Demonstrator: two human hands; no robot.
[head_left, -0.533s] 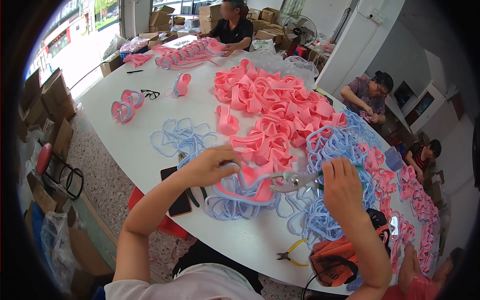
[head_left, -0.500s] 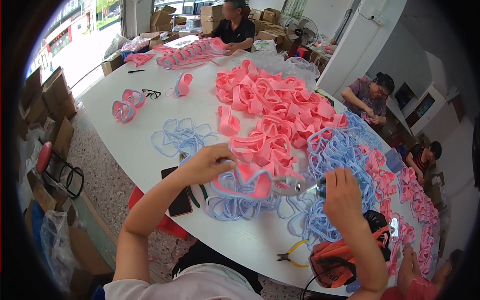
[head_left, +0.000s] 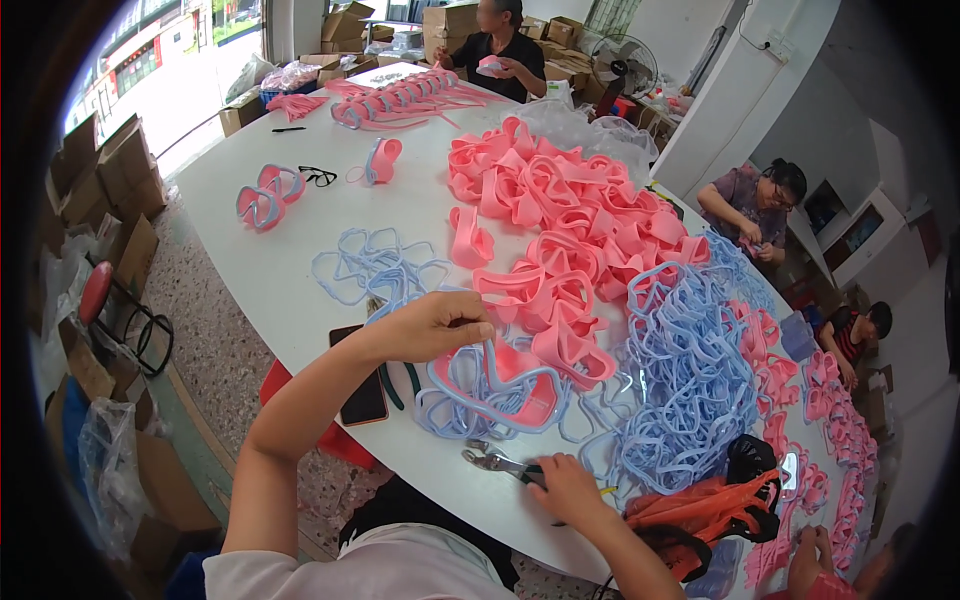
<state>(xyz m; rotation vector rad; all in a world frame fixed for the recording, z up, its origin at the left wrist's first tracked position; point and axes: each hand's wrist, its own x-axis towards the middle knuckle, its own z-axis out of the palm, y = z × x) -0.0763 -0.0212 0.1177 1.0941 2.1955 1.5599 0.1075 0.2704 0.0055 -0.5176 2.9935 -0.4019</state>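
My left hand (head_left: pixel 440 326) pinches the upper edge of a pink goggle skirt (head_left: pixel 540 398) with a light blue rim round it. This piece hangs tilted above a small heap of light blue rings. By the table's front edge, my right hand (head_left: pixel 570 490) is closed on the dark handles of a pair of pliers (head_left: pixel 497 460), low over the white tabletop. Their metal jaws point left, away from the goggle skirt. Yellow-handled cutters are mostly hidden behind my right hand.
A big pile of pink skirts (head_left: pixel 560 190) and a tangle of blue rings (head_left: pixel 690 380) cover the table's middle and right. A phone (head_left: pixel 360 390) lies near my left forearm. Orange bags (head_left: pixel 700 510) sit at the right front. Other people work around the table.
My right hand has brought the pliers down and left, from beside the goggle skirt to the table's front edge. The left hand still holds the skirt. The whole view has shifted slightly.
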